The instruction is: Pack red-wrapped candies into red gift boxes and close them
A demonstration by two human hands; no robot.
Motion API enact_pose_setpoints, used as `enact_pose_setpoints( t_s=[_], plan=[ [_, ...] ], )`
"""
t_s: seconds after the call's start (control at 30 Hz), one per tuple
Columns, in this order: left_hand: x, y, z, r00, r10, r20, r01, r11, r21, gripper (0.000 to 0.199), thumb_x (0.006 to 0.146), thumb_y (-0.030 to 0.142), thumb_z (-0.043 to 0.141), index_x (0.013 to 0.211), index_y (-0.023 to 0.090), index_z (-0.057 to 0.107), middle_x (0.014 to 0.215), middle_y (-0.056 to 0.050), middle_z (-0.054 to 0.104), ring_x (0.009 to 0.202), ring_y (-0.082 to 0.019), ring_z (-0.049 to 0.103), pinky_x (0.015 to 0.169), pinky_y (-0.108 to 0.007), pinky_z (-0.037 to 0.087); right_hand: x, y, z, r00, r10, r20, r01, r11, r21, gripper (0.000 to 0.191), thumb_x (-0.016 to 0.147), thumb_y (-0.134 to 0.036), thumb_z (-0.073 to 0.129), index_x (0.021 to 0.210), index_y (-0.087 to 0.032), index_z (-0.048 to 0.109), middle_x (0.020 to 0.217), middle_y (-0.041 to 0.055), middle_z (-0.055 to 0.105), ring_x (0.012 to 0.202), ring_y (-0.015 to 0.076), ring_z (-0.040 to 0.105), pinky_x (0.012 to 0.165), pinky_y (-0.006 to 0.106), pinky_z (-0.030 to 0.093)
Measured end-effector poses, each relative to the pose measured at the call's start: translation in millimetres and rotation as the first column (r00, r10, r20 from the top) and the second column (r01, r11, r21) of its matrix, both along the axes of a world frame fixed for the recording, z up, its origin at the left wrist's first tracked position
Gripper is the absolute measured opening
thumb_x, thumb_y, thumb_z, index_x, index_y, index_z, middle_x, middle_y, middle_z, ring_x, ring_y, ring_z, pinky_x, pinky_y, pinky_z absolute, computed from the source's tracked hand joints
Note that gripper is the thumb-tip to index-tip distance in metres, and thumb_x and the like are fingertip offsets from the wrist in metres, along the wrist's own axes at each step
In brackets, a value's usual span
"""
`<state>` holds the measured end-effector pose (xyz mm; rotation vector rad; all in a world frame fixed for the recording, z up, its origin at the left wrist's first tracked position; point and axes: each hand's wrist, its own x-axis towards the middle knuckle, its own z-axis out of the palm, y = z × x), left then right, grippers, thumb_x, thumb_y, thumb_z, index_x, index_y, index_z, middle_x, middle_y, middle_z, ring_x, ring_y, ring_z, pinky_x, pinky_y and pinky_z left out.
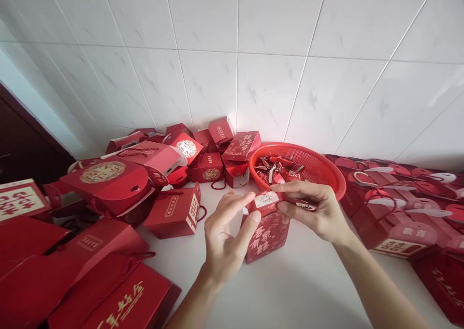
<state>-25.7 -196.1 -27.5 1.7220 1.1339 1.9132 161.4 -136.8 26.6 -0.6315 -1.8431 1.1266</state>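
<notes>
A small red gift box (268, 238) with pale lettering and a floral pattern stands on the white table in front of me. At its top is a red piece with a white label (266, 200); I cannot tell whether it belongs to the box. My left hand (230, 237) curls round the left side of this top, thumb and fingers pinching its edge. From the right, my right hand (317, 210) grips the same top between thumb and fingers. A dark-lettered wrapper (305, 205) shows between the right hand's fingers, partly hidden.
Behind the hands, a red plastic basket (326, 167) holds several wrapped sweets (279, 168). Red gift boxes with cord handles (174, 210) lie piled on the left. More red boxes (402, 232) stand packed in rows at right. A white tiled wall (268, 92) rises behind.
</notes>
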Motion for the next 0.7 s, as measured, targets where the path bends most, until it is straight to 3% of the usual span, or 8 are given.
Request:
enact_pose_setpoints(
  t_s=[0.43,0.7],
  plan=[
    [-5.2,0.5,6.3,0.999,-0.013,-0.039,0.013,1.000,0.009,0.018,0.092,0.014,0.063,0.096,0.026,0.076,0.091,0.001,0.075,0.084,-0.015,0.068,0.108,-0.040,0.040,-1.1,-2.2,2.5,0.999,0.008,-0.037,-0.009,0.999,-0.032,0.014,0.084,-0.023,0.073,0.095,-0.020,0.081,0.075,0.0047,0.076,0.056,0.0166,0.070,0.053,0.026,0.054],
    [-2.9,1.3,9.1,1.000,-0.012,0.009,0.013,0.992,-0.123,0.012,0.093,0.023,0.064,0.094,0.023,0.076,0.087,-0.001,0.072,0.086,-0.016,0.065,0.087,-0.029,0.049,-1.6,-0.5,5.4,1.000,0.004,0.009,-0.002,0.986,-0.169,0.013,0.083,-0.028,0.074,0.083,-0.017,0.081,0.058,0.0033,0.071,0.051,0.0156,0.065,0.051,0.025,0.051]
  ],
)
